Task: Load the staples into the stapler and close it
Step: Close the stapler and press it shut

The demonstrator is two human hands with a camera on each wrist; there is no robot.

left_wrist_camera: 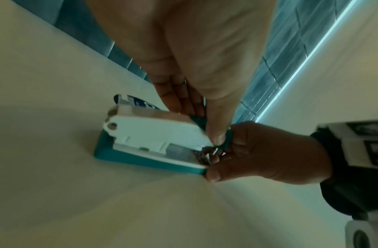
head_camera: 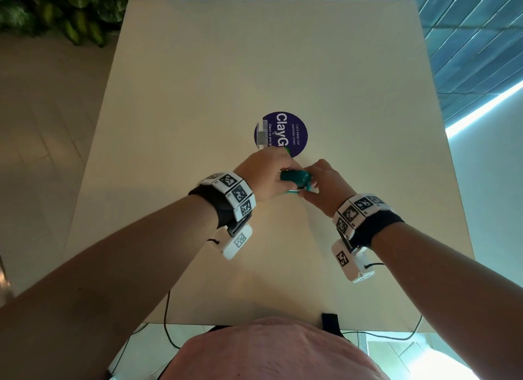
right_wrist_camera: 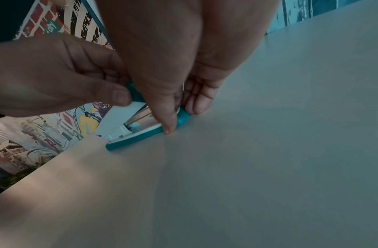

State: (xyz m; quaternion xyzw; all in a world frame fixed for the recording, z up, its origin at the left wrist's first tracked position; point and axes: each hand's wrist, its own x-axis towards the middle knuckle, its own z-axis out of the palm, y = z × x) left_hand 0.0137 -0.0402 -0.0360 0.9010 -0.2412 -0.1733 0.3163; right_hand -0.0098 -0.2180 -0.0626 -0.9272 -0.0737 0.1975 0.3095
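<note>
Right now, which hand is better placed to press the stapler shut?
Left, probably. The left hand already grips the raised top of the stapler, so it can push down. The right hand pinches the front end near the base, better suited to steadying.

Glossy teal-and-white plastic stapler [left_wrist_camera: 154,142], smooth matt table [head_camera: 283,68]
</note>
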